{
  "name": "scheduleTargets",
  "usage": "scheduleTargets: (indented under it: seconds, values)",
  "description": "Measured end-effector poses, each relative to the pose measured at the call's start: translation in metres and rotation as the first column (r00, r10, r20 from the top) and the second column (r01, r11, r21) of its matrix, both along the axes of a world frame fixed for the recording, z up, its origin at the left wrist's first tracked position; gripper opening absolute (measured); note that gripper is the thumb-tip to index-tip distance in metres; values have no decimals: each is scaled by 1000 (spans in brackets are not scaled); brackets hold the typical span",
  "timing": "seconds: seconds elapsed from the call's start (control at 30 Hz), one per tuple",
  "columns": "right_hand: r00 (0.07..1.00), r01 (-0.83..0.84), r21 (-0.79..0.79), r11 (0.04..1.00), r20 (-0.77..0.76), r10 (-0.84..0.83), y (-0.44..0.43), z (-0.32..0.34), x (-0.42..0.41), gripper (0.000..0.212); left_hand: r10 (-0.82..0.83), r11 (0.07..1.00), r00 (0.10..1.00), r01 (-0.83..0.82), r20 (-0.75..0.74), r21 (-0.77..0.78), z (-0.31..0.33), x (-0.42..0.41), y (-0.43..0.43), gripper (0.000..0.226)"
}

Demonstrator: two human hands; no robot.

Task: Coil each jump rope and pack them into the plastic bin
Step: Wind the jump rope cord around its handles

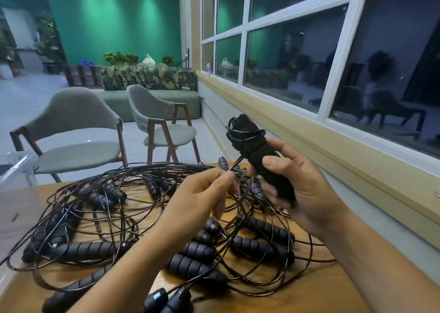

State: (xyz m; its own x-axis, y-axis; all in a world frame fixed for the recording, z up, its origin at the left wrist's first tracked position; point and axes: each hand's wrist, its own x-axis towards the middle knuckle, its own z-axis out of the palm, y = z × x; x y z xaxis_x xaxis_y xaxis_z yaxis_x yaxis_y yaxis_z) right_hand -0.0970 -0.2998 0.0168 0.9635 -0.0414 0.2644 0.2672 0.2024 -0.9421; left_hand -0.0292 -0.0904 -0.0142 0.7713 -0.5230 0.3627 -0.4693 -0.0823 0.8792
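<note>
— What do the hands hold?
— The right hand is curled round a pair of black handles, tilted, with cord wound round their upper end. The left hand, at eight o'clock of them, pinches the loose cord between thumb and fingertips.
— And around them?
— A tangled pile of jump ropes lies on the table beneath both hands. The clear plastic bin sits at nine o'clock of the pile.
</note>
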Motion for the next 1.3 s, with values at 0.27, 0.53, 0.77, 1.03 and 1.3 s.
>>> scheduleTargets:
  seconds: [0.27, 0.53, 0.77, 1.03, 1.3]
  values:
    - [986, 150, -273, 950, -32, -164, 4, 1, -7, 47, 103, 945, 914, -213, 393, 249, 14, -5, 12, 32]
    - [958, -4, -526, 851, -244, -147, 0, 0, -10, 57, 35, 922, 890, -204, 455, 328, 24, -6, 22, 31]
    - [886, -338, -700, 629, -462, -37, -5, 5, -12, 51, -146, 920, 928, 0, 343, 392, 35, -8, 29, 29]
    - [752, -634, -494, 595, -573, 325, 1, 11, -14, 36, -290, 941, 955, 273, 65, 201, 43, -13, 33, 29]
    - [659, -742, -326, 586, -514, 549, 1, 9, -13, 42, -395, 916, 918, 391, -30, -88, 38, -11, 31, 29]
